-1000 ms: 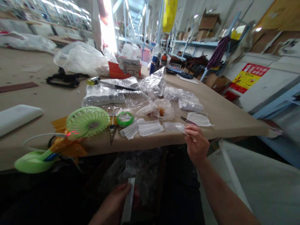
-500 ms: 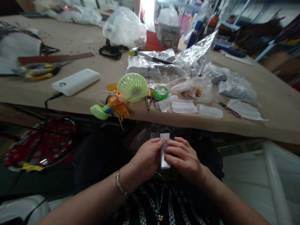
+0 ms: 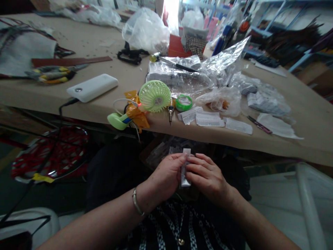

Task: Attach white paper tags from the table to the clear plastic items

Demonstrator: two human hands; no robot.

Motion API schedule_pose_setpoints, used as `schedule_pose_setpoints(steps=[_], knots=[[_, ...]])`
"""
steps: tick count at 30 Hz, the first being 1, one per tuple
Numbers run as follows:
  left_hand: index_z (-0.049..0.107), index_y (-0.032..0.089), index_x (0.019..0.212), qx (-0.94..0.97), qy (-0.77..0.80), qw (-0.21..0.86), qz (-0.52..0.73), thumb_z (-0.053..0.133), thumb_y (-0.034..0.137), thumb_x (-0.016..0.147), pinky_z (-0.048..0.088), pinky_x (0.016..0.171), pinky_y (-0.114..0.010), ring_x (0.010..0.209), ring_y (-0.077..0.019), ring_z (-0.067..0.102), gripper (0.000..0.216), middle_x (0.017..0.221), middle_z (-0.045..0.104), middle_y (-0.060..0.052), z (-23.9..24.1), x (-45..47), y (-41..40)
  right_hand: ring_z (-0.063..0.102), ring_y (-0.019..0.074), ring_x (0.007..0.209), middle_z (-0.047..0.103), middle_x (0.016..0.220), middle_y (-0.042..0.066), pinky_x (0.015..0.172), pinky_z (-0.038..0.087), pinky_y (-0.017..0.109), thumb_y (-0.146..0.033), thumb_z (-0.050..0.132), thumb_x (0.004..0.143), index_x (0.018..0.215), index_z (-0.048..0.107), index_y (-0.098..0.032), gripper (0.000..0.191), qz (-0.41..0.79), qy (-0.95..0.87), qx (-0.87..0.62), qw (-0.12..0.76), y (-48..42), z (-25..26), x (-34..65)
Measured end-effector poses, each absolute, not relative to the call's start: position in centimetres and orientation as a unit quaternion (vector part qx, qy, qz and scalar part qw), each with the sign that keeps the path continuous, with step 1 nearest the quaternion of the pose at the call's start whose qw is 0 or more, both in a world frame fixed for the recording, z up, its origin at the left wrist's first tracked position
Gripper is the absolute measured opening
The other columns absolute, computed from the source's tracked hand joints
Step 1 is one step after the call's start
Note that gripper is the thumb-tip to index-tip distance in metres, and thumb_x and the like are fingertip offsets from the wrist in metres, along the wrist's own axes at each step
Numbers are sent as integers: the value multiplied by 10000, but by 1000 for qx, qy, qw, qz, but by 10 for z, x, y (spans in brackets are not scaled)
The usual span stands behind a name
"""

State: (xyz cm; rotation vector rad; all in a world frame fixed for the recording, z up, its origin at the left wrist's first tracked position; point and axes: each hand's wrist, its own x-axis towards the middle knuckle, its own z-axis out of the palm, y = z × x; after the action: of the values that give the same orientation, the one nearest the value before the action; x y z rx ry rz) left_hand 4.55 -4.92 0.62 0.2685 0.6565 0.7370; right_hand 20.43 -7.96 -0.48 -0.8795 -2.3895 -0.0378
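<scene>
Both hands meet over my lap around a narrow strip of folded white paper point(image 3: 185, 178), held upright. My left hand point(image 3: 169, 173) grips its left side, the thumb lying across the front. The fingers of my right hand point(image 3: 208, 175) press on it from the right and cover its middle. Above them on the table edge lie several printed paper slips: a bundle point(image 3: 191, 115), a small stack point(image 3: 209, 119) and a single slip point(image 3: 238, 125). A green roll of tape point(image 3: 184, 103) sits beside them.
A green fan point(image 3: 155, 96) with orange tape stands at the table edge near a screwdriver-like tool point(image 3: 170, 113). Left of it lie a white power bank point(image 3: 93, 88) and pliers point(image 3: 53, 74). Clear plastic bags point(image 3: 221, 99) and tweezers point(image 3: 259, 124) are on the right.
The view has shifted slightly, so the table things sit further right. My left thumb has moved across the paper strip towards my right fingers, and the strip looks narrower.
</scene>
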Motion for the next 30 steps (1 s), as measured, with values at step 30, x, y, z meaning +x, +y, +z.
schedule_pose_setpoints(steps=[30], knots=[[569, 114, 828, 253, 365, 857, 263, 529, 301, 850, 420, 474, -197, 494, -83, 531, 192, 664, 573, -20, 0, 33, -47, 531, 220, 1079, 568, 1139, 87, 944, 428, 387, -286, 555, 838, 1166, 550, -223, 334, 277, -712, -511, 394, -56, -9, 192]])
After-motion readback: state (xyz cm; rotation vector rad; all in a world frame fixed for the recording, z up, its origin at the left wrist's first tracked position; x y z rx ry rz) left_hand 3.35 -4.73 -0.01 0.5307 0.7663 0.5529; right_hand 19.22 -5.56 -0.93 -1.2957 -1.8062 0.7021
